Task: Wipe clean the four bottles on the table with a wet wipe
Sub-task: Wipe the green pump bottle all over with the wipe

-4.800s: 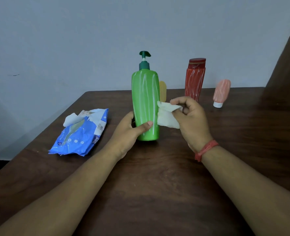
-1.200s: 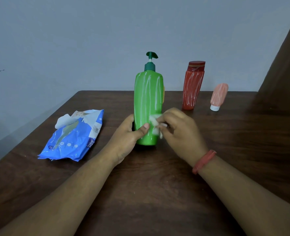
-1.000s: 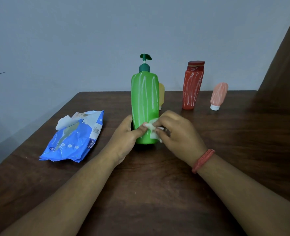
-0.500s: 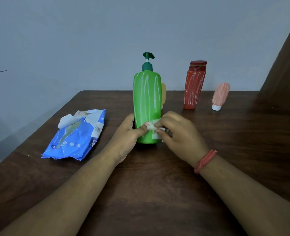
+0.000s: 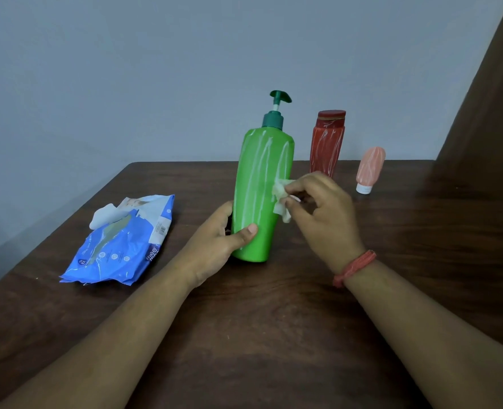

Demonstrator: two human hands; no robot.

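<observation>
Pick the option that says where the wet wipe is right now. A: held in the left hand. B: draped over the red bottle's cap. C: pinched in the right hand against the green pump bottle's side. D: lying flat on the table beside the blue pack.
C: the right hand pinches the crumpled wet wipe against the side of the green pump bottle, while the left hand grips the bottle's lower part.

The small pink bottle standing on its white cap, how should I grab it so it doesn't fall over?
Pinch the small pink plastic bottle around its wider pink body, coming from above. It stands upside down on a narrow white cap and leans a little, so a sideways push would probably tip it. The tall red bottle stands to its left, apart, leaving room for your fingers.
</observation>
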